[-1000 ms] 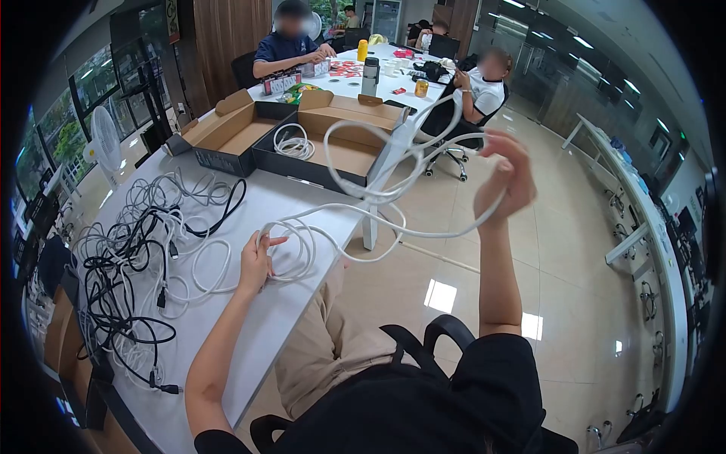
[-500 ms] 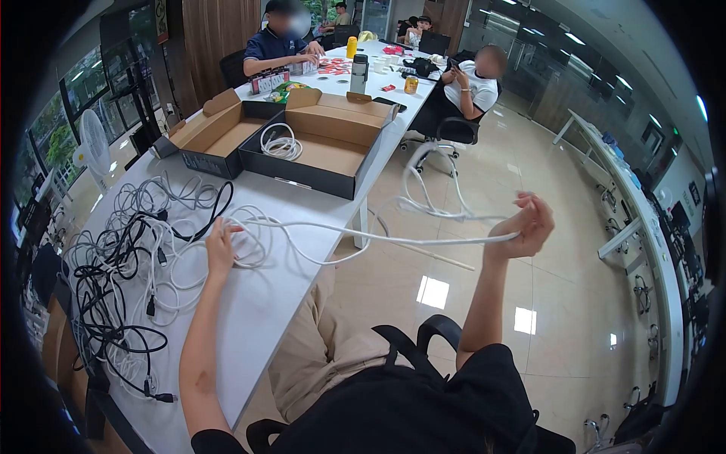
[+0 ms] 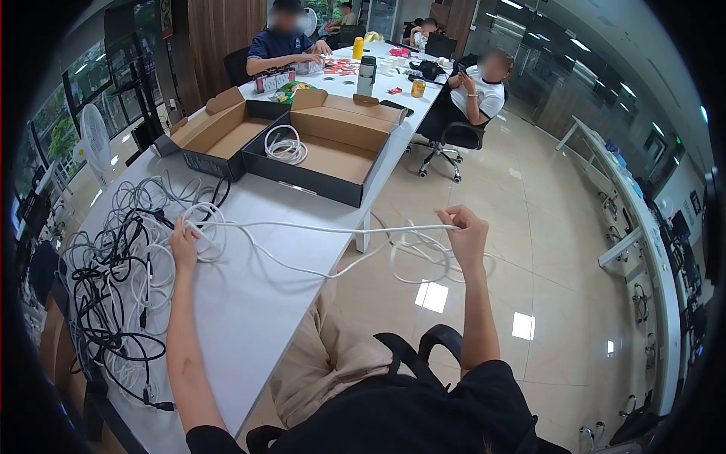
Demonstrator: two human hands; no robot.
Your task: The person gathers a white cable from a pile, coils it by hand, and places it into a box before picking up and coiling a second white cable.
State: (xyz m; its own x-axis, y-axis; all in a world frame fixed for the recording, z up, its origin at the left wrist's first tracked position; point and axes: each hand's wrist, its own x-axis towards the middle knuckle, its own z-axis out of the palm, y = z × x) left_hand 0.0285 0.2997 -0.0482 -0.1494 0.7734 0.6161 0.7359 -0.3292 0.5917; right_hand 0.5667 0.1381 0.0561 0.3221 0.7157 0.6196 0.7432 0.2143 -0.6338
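A white cable (image 3: 325,228) runs in a nearly straight length between my two hands. My left hand (image 3: 184,244) is closed on it at the edge of the tangled cables. My right hand (image 3: 464,233) pinches the cable out past the table edge, over the floor. Loose loops of the same cable hang beside and below the right hand, and a slack strand sags between the hands. Left of my left hand lies a heap of tangled cables, with black cables (image 3: 91,321), grey cables (image 3: 128,198) and white ones mixed together.
Two open black boxes with brown insides, a left box (image 3: 215,168) and a right box (image 3: 333,189), stand on the white table (image 3: 249,318). A coiled white cable (image 3: 286,148) lies in the right one. Beyond are a flask (image 3: 366,76), a seated person and another in a chair.
Both hands have moved left, the right one farther. The loose loops swung down and now hang lower, near the right hand. The heap and boxes stay in place.
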